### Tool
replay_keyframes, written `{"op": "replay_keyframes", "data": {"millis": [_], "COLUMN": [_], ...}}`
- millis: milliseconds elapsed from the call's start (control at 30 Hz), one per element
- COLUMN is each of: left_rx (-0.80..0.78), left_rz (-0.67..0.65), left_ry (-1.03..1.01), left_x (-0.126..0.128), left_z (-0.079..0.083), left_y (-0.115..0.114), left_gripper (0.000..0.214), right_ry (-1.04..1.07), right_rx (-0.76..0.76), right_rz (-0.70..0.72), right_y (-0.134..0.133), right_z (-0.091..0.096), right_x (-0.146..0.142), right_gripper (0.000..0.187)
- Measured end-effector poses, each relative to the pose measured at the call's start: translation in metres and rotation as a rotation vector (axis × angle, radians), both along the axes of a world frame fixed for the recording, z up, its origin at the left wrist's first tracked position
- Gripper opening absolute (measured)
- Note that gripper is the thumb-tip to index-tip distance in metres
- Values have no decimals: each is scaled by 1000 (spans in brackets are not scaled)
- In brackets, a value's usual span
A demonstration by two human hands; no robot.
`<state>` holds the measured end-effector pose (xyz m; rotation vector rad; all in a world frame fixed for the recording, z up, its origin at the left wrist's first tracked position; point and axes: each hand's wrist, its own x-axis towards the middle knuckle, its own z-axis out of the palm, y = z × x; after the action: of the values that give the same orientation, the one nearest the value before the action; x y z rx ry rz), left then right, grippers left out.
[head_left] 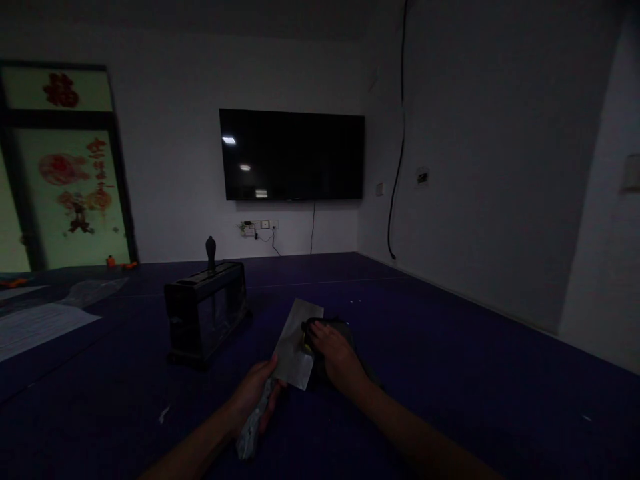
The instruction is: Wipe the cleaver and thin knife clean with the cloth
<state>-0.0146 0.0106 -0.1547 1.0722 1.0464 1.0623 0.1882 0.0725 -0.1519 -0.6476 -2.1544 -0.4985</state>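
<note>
A cleaver [293,347] with a broad pale metal blade is in my left hand [250,397], its blade tilted away from me. Crinkled, shiny wrapping [251,430] covers the handle. My right hand [337,350] is closed over a dark tool [310,328] with a yellow part, right against the blade's right side; whether they touch, I cannot tell. Fingers and dim light hide most of that tool, so its kind is unclear. To the left stands a black boxy appliance [205,310] with clear-looking sides and an upright knob handle [211,252] on top.
Everything lies on a dark purple surface [425,400]. White sheets of paper [43,327] and a clear plastic bag [95,291] are at the left, with small orange items [111,261] behind. A television [295,157] hangs on the far wall; a black cable [401,133] runs down the right wall.
</note>
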Motion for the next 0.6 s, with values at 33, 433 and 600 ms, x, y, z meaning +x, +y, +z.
{"op": "replay_keyframes", "data": {"millis": [33,433,600], "left_rx": [5,9,22], "left_rz": [-10,-45,34], "left_ry": [3,21,14], "left_x": [0,-2,2], "left_z": [0,-4,1], "left_y": [0,3,-3], "left_gripper": [53,57,59], "right_ry": [6,51,10], "right_rx": [2,-14,-13], "right_rz": [-30,-101,-38], "right_y": [0,4,0], "right_z": [0,-3,-5], "right_x": [0,-3,-6], "right_gripper": [56,59,54]}}
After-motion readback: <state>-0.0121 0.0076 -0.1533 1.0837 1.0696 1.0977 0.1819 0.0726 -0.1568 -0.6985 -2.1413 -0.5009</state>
